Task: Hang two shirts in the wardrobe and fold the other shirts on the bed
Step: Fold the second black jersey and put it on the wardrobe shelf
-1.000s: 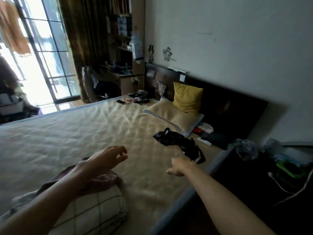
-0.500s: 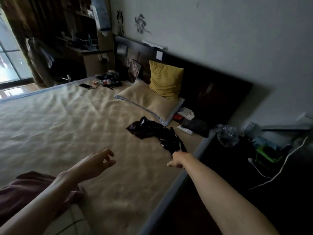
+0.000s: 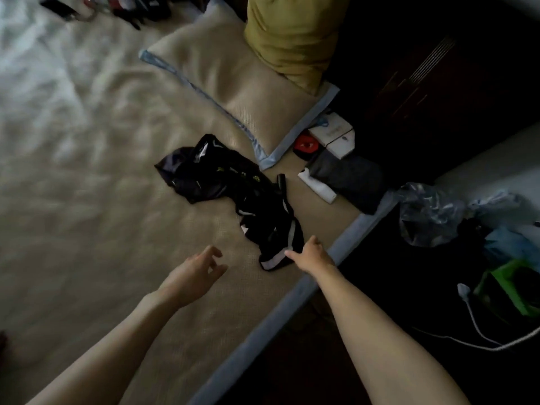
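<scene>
Black shirt (image 3: 233, 194) crumpled, soft, light; right hand (image 3: 311, 255) touching its near hem, grip unclear; left hand (image 3: 195, 271) loose, empty beside it.

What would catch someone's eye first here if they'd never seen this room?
Probably the crumpled black shirt lying on the pale bed near its right edge, with the right hand touching its nearest end and the left hand open just beside it. Next, the yellow cushion propped behind the beige pillow at the head of the bed.
</scene>
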Demonstrator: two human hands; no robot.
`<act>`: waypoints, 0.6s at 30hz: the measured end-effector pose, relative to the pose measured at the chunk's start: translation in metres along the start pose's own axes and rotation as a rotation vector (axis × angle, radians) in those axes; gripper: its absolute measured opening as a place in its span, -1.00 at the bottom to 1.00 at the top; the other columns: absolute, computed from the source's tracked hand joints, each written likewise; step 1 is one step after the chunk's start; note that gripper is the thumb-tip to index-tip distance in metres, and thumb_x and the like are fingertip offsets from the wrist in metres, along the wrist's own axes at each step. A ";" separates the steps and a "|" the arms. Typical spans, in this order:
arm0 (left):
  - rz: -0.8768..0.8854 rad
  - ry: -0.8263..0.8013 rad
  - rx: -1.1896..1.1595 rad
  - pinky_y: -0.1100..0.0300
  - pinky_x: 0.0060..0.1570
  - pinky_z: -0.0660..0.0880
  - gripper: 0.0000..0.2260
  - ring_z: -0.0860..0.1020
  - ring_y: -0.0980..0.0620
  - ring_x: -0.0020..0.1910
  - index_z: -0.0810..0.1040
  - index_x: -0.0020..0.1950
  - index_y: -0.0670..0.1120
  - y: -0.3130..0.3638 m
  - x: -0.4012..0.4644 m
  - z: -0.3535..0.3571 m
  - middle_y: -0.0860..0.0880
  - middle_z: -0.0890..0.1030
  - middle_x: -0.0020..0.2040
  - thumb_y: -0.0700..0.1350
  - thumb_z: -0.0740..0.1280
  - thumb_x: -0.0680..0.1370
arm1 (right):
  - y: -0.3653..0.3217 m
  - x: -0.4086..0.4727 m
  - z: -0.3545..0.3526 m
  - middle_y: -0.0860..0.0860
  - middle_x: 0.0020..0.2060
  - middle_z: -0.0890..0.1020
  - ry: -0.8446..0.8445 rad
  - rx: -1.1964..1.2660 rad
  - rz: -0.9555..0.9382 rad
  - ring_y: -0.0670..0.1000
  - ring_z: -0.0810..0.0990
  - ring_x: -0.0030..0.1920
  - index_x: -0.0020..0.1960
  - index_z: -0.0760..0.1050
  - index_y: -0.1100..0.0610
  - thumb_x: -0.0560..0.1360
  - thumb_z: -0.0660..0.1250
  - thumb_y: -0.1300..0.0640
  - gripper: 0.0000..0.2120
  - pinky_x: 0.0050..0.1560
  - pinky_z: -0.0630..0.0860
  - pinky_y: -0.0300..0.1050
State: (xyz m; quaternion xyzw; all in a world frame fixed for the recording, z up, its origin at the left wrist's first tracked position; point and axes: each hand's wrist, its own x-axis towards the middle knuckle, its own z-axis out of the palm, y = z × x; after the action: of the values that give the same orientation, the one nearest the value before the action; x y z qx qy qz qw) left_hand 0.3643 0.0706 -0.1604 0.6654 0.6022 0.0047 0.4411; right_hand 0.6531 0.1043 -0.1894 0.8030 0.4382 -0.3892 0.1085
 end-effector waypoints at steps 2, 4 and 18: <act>-0.028 -0.004 -0.013 0.12 0.05 0.57 -0.72 0.57 0.15 0.02 0.42 0.29 0.07 -0.003 0.015 0.011 0.11 0.60 0.07 0.14 0.25 0.63 | -0.003 0.031 0.002 0.16 0.53 0.27 0.056 0.083 0.040 0.20 0.36 0.46 0.59 0.01 0.25 0.58 0.25 -0.22 -0.18 0.32 0.41 0.08; -0.063 -0.002 -0.019 0.15 0.03 0.56 -0.73 0.57 0.16 0.01 0.43 0.27 0.05 -0.009 0.023 0.021 0.11 0.59 0.06 0.13 0.24 0.64 | -0.006 0.056 0.010 0.18 0.50 0.33 0.121 0.166 0.061 0.21 0.39 0.44 0.57 0.07 0.26 0.59 0.23 -0.19 -0.24 0.33 0.41 0.12; -0.091 0.033 0.014 0.40 -0.22 0.40 -0.80 0.53 0.26 -0.20 0.45 0.23 0.03 -0.044 0.005 -0.007 0.07 0.61 0.01 0.05 0.25 0.65 | -0.072 0.047 0.029 0.03 -0.13 0.58 -0.134 0.754 -0.145 0.07 0.56 -0.01 -0.01 0.50 0.15 0.49 0.36 0.13 -0.87 -0.16 0.47 -0.13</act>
State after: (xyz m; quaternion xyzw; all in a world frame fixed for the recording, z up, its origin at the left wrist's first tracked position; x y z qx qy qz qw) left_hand 0.3270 0.0736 -0.1853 0.6401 0.6391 -0.0085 0.4263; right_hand 0.5954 0.1609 -0.2310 0.7262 0.3121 -0.5811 -0.1937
